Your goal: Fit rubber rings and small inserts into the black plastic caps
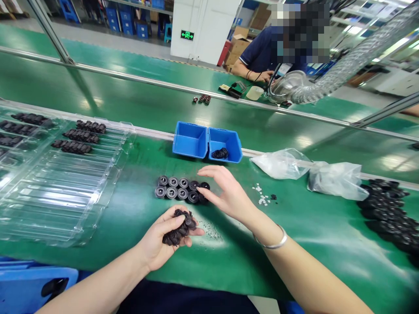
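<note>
My left hand is wrapped round a cluster of small black parts, low over the green table. Beyond it lie several round black pieces in two rows, most showing a lighter ring on top. My right hand hovers over the right end of these rows, its thumb and fingers apart. No object shows between its fingers, and it partly hides the rightmost pieces. Small clear specks are scattered on the table right of my left hand.
Two blue bins stand behind the rows, the right one holding black rings. Clear trays with black parts lie left. Plastic bags, white bits and a black pile lie right. A person sits across the table.
</note>
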`<move>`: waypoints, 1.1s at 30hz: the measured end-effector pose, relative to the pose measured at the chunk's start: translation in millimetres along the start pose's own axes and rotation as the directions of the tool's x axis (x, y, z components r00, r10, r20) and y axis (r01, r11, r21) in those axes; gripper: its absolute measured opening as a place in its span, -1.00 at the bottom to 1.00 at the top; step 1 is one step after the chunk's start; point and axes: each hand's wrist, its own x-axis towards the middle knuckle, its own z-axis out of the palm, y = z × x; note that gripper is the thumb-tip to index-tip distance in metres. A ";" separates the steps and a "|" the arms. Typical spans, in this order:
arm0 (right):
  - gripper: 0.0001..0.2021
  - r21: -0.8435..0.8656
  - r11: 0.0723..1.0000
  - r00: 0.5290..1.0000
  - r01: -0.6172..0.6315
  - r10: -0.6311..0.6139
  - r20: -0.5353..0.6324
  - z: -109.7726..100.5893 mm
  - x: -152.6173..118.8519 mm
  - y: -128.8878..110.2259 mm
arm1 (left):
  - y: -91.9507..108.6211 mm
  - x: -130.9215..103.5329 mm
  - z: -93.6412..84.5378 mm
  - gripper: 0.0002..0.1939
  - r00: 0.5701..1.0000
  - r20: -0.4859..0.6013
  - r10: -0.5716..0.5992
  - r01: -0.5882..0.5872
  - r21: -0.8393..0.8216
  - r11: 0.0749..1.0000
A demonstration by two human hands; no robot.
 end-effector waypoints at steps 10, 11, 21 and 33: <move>-0.61 0.167 0.985 0.990 0.051 -0.072 0.118 28.3 -35.3 -40.0 | 1.2 -0.5 1.2 -0.86 0.999 0.005 0.032 -0.031 -0.064 0.997; -0.64 0.177 0.982 0.991 0.064 -0.083 0.101 29.5 -36.0 -38.0 | 1.4 -0.8 1.1 -0.86 0.999 0.005 0.037 -0.037 -0.066 0.997; -0.85 0.356 0.933 0.998 -0.044 0.053 -0.016 1.6 -29.0 -30.2 | 0.4 -0.3 -0.8 -0.91 1.000 0.020 0.009 -0.008 -0.027 1.000; -0.73 0.070 0.997 0.986 -0.027 0.015 0.168 18.4 -8.2 -5.2 | 0.5 -1.8 4.5 -0.87 0.999 0.030 0.012 -0.015 0.089 0.996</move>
